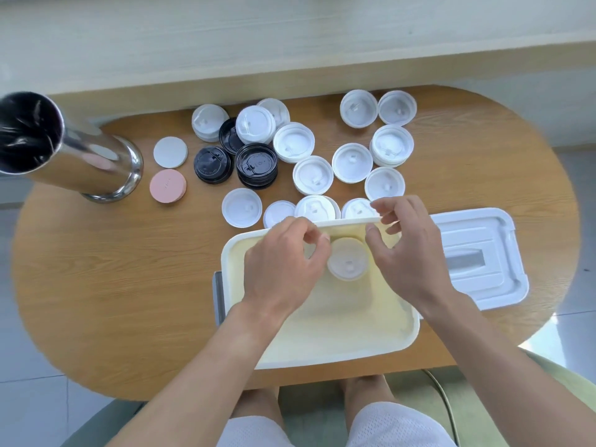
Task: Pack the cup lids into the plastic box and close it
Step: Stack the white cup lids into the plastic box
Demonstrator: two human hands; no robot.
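Both hands, left hand (pixel 283 262) & right hand (pixel 409 250), reach in the box (pixel 322 337), fingers curled, w/ a white lid (pixel 348 264) between them.

This is looking like a café or drinks-shop seating area rather than a home kitchen. Disposable white cup lids (pixel 312 174) and black cup lids (pixel 256 165) are lying in dozens across an oval wood-grain table (pixel 129 285), toward twelve o'clock. A tall polished steel bin (pixel 64 146) lined with a black bag is standing at ten o'clock. Pale floor tiles (pixel 29 404) are showing at seven o'clock, and a light wooden bench or ledge (pixel 290 37) is running along twelve o'clock.
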